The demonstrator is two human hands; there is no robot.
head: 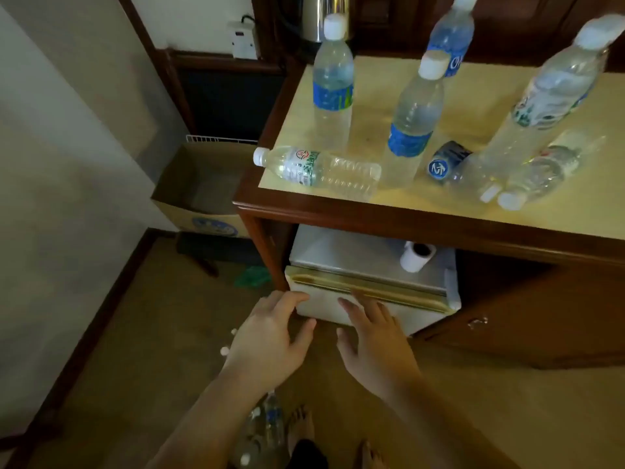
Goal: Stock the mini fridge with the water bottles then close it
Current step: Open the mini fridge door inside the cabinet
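A white mini fridge sits in the recess under a wooden cabinet, its door shut. My left hand reaches to the door's left top corner, fingers spread, fingertips at the edge. My right hand hovers open at the door's front with its fingers near the gold handle strip. On the cabinet top stand several water bottles: a blue-label one, another, a tall one at the right. One bottle lies on its side at the front left edge.
Two more bottles lie at the right of the cabinet top. A toilet roll lies on the fridge. A cardboard box stands left of the cabinet. Bottles lie on the carpet by my feet. A kettle stands behind.
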